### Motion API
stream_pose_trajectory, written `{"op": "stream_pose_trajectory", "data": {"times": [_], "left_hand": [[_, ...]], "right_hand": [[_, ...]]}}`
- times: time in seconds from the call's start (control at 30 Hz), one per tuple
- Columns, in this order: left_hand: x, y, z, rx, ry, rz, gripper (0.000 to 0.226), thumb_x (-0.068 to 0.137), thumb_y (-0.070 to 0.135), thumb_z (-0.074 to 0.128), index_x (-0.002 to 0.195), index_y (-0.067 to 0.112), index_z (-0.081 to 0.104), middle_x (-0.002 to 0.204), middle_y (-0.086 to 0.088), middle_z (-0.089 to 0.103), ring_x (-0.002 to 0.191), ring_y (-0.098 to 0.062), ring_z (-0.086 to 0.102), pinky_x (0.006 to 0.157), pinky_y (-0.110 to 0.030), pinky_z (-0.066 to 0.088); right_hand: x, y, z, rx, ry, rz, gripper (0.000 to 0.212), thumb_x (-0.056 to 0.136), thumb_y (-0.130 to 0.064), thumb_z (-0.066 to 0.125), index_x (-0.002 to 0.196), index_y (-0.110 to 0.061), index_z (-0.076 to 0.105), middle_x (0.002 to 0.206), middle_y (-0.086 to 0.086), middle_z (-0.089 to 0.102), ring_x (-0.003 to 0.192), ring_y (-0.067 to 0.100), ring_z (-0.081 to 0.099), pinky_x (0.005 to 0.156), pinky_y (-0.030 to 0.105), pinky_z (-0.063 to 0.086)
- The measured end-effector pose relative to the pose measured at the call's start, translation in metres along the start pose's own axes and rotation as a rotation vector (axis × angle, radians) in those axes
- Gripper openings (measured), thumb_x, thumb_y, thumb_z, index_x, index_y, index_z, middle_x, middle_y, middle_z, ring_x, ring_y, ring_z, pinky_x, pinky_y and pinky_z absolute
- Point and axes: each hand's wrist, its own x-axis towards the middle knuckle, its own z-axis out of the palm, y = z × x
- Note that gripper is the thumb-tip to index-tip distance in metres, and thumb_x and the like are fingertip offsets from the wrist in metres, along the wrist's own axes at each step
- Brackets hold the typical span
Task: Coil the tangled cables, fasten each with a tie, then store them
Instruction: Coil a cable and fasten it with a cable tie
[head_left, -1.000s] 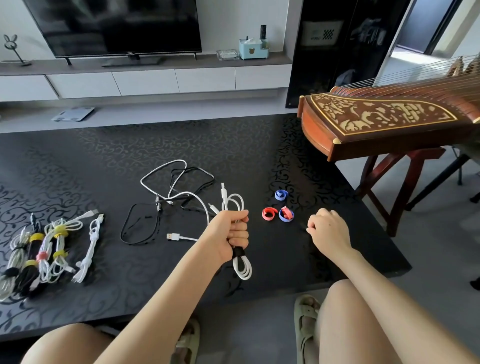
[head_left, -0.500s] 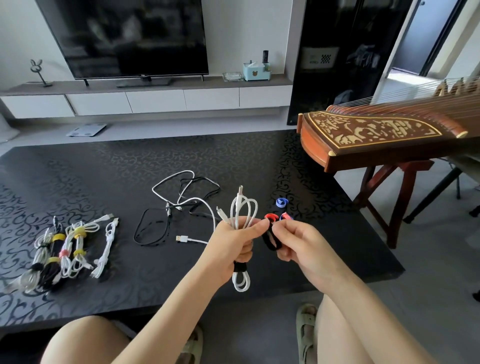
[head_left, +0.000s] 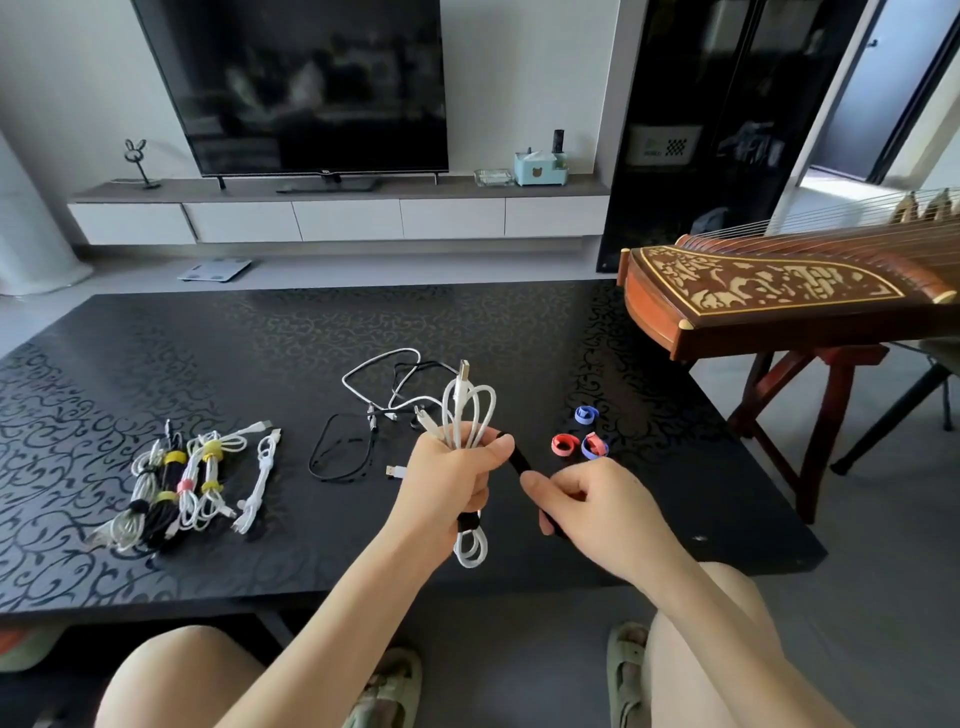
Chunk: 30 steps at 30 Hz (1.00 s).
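Head view | L hand (head_left: 447, 483) clamped round coiled white cable (head_left: 470, 405), held above table (head_left: 467, 322) near edge, to stop loops springing open | R hand (head_left: 597, 504) pinches black tie (head_left: 517, 460), stretched taut from L thumb, prob. ready to wrap | hands close, linked by tie | spare ties (head_left: 565, 445) right, within reach | tied bundles (head_left: 176, 483) left, apart from loose cables (head_left: 382, 413)

A television (head_left: 311, 88) sits on a low cabinet (head_left: 348, 218), zither (head_left: 769, 291) at right.

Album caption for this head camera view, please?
Left hand grips a coiled white cable while the right hand pinches a black tie stretched between them, above the table.
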Motion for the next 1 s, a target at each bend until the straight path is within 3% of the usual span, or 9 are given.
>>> {"op": "stream_pose_trajectory", "data": {"times": [0.1,0.2,0.3,0.37,0.47,0.6,0.8,0.93,1.0], "left_hand": [[-0.001,0.001,-0.007,-0.076,0.031,-0.047,0.032,0.088,-0.003,0.057,0.062,0.012,0.045,0.044,0.007,0.023,0.033,-0.005,0.019,0.033,-0.016,0.019],[-0.002,0.001,-0.013,-0.086,-0.027,-0.117,0.033,0.088,-0.003,0.057,0.062,0.013,0.044,0.046,0.006,0.021,0.034,-0.005,0.018,0.032,-0.016,0.018],[-0.004,0.000,-0.014,-0.074,-0.136,-0.200,0.033,0.088,0.000,0.057,0.061,0.015,0.047,0.047,0.007,0.023,0.035,-0.004,0.020,0.032,-0.016,0.021],[-0.006,0.002,-0.015,-0.096,-0.198,-0.240,0.013,0.082,0.002,0.062,0.076,0.010,0.053,0.051,0.006,0.029,0.040,-0.006,0.025,0.037,-0.017,0.028],[-0.005,0.002,-0.024,-0.242,-0.261,-0.348,0.039,0.068,0.001,0.056,0.106,-0.003,0.051,0.063,-0.004,0.043,0.053,-0.014,0.040,0.054,-0.028,0.042],[-0.006,-0.001,-0.024,-0.209,-0.344,-0.340,0.020,0.090,-0.001,0.037,0.106,-0.001,0.049,0.073,-0.010,0.051,0.065,-0.021,0.051,0.075,-0.039,0.053],[-0.010,-0.010,-0.006,0.631,-0.234,0.067,0.028,0.099,0.019,0.044,0.082,0.002,0.057,0.072,-0.006,0.057,0.063,-0.014,0.058,0.067,-0.027,0.055],[-0.012,-0.010,-0.003,0.564,-0.092,0.174,0.026,0.096,0.018,0.051,0.071,0.020,0.055,0.060,0.002,0.060,0.052,-0.015,0.053,0.052,-0.031,0.048],[-0.013,-0.010,-0.002,0.473,-0.106,0.139,0.026,0.090,0.013,0.049,0.067,0.021,0.056,0.061,-0.001,0.059,0.051,-0.016,0.050,0.047,-0.028,0.037]], "right_hand": [[-0.007,-0.002,0.006,-0.314,0.314,-0.302,0.043,0.087,-0.037,0.063,0.050,-0.015,0.060,0.074,-0.006,0.063,0.078,0.013,0.059,0.076,0.032,0.043],[-0.011,0.000,0.004,-0.089,0.290,-0.544,0.037,0.089,-0.031,0.057,0.058,-0.011,0.059,0.084,-0.005,0.065,0.087,0.013,0.058,0.079,0.032,0.044],[-0.015,-0.001,0.003,0.337,-0.012,-0.383,0.026,0.097,-0.031,0.046,0.076,-0.020,0.058,0.056,-0.004,0.059,0.055,0.009,0.055,0.068,0.036,0.050],[-0.014,0.001,0.003,0.447,0.047,-0.240,0.021,0.099,-0.019,0.047,0.081,-0.021,0.059,0.043,-0.003,0.048,0.044,0.010,0.046,0.069,0.041,0.051],[-0.009,0.001,-0.008,0.624,0.193,-0.084,0.024,0.097,-0.015,0.050,0.083,-0.023,0.068,0.042,-0.001,0.040,0.043,0.010,0.042,0.058,0.030,0.046],[-0.009,-0.009,-0.013,0.909,0.038,-0.139,0.016,0.086,-0.026,0.059,0.093,-0.020,0.071,0.045,-0.002,0.036,0.046,0.011,0.039,0.054,0.020,0.042],[0.004,-0.023,0.010,0.639,0.060,-0.162,0.019,0.092,-0.012,0.059,0.091,-0.028,0.068,0.043,-0.012,0.049,0.044,0.003,0.044,0.054,0.011,0.041],[0.008,-0.015,0.020,0.514,0.231,-0.113,0.016,0.092,-0.013,0.058,0.084,-0.024,0.067,0.042,-0.018,0.053,0.041,0.002,0.048,0.060,-0.004,0.037],[0.007,-0.011,0.024,0.524,0.270,-0.079,0.022,0.092,-0.013,0.058,0.077,-0.027,0.066,0.042,-0.015,0.054,0.041,0.001,0.048,0.058,-0.001,0.039]]}}
